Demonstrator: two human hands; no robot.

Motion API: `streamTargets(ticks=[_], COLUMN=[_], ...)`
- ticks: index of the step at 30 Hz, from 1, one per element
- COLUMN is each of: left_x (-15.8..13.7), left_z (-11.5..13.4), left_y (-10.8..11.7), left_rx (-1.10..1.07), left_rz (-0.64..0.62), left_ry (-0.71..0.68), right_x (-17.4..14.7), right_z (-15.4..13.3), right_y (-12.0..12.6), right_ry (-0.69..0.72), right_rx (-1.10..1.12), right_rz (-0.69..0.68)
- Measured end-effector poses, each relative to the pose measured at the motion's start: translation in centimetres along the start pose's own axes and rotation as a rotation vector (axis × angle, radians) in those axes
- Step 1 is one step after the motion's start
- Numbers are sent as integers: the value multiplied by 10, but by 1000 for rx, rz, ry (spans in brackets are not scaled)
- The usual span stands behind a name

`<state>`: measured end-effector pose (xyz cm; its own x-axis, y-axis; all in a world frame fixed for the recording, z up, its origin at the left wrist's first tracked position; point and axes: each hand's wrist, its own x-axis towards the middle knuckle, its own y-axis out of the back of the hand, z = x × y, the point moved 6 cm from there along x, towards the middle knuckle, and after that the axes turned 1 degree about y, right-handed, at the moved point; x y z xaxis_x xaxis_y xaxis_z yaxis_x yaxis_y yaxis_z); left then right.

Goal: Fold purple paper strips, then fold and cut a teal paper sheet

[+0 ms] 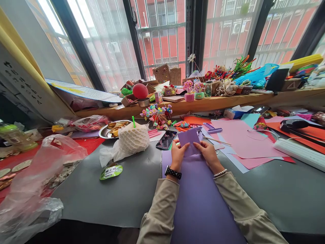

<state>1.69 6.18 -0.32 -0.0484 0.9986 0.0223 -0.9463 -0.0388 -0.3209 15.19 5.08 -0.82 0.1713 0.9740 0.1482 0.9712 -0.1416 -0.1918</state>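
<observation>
Between my two hands a small purple paper square [190, 138] is held up, tilted towards me. My left hand [178, 154] pinches its lower left edge with the thumb in front. On the other side my right hand [208, 155] grips the lower right edge, fingers partly hidden behind the paper. Beneath them a large purple sheet [200, 200] lies on the grey table mat [127, 200]. Just left of the paper square a black phone [166, 140] rests on the table. Purple paper strips [214, 130] lie behind my right hand.
A coconut in white foam netting [134, 138] with a green straw stands left, near a metal bowl [102, 132]. Pink sheets [250, 139] and a white power strip [301, 154] lie right. A plastic bag [50, 169] covers the left edge. Crafts crowd the windowsill [177, 107].
</observation>
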Motion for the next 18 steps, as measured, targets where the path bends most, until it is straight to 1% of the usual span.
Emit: streamTargets(ticks=[3, 7, 12, 18], left_x=[0, 1, -1, 0], left_z=[-2, -2, -1, -2], left_y=[-2, -1, -3, -1], left_rx=[51, 63, 34, 45], left_rz=[-34, -25, -11, -1], left_ry=[-8, -24, -28, -44], right_x=[0, 0, -1, -1], right_z=[-1, -2, 0, 1], right_y=[2, 1, 0, 0], right_ry=[14, 1, -51, -39], right_rx=[-30, -22, 60, 73], right_rz=[22, 16, 55, 60])
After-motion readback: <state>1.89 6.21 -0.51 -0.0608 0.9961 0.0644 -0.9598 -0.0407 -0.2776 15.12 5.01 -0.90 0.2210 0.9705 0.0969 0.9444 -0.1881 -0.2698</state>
